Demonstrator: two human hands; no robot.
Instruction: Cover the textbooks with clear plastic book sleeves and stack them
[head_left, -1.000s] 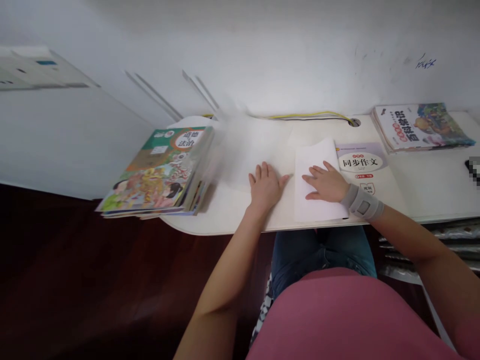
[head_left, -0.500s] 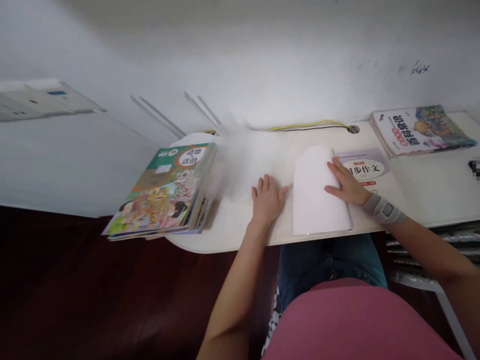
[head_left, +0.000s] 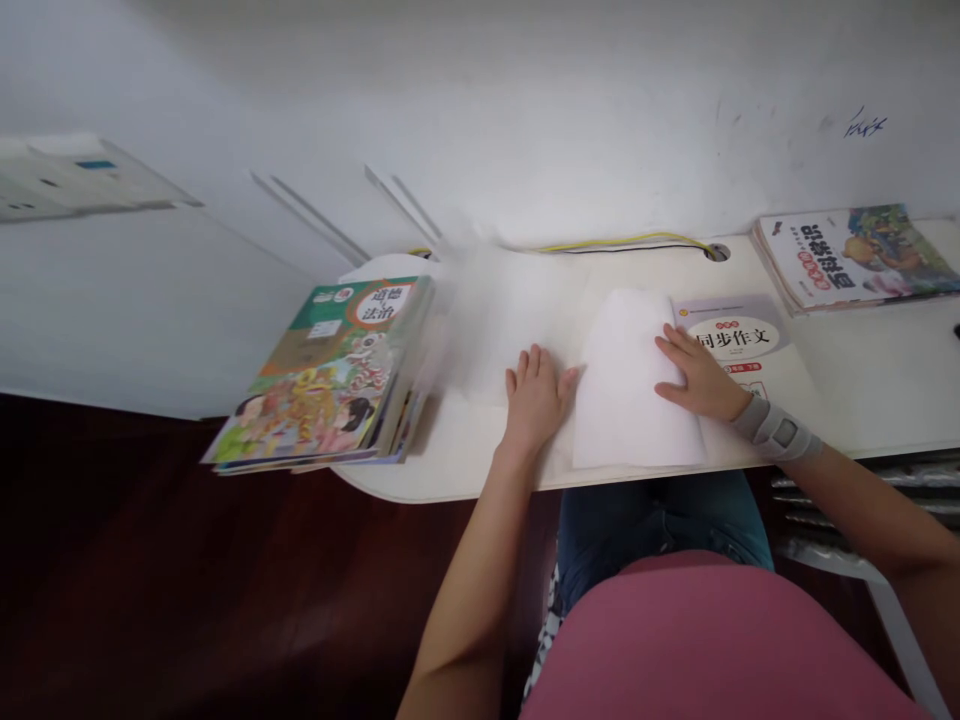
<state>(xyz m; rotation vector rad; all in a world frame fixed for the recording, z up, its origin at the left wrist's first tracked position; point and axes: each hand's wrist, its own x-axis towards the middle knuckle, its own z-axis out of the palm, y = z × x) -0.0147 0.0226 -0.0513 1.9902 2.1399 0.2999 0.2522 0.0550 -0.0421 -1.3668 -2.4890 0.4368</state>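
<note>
My left hand (head_left: 535, 392) lies flat and open on the white desk (head_left: 465, 450), fingers spread, just left of a white paper sheet (head_left: 624, 390). My right hand (head_left: 697, 374), with a grey brace on the wrist, rests fingers stretched on the right edge of that sheet. The sheet partly covers a pale workbook (head_left: 739, 345) with red and black characters on its cover.
A stack of colourful textbooks (head_left: 330, 375) overhangs the desk's left end. Another stack of books (head_left: 855, 255) lies at the back right. A yellow cable (head_left: 622, 242) runs along the wall into a hole (head_left: 716, 252). Dark floor lies to the left.
My right hand slid from the middle of the sheet to its right edge. The sheet curled up briefly and now lies flatter. My left hand stayed put.
</note>
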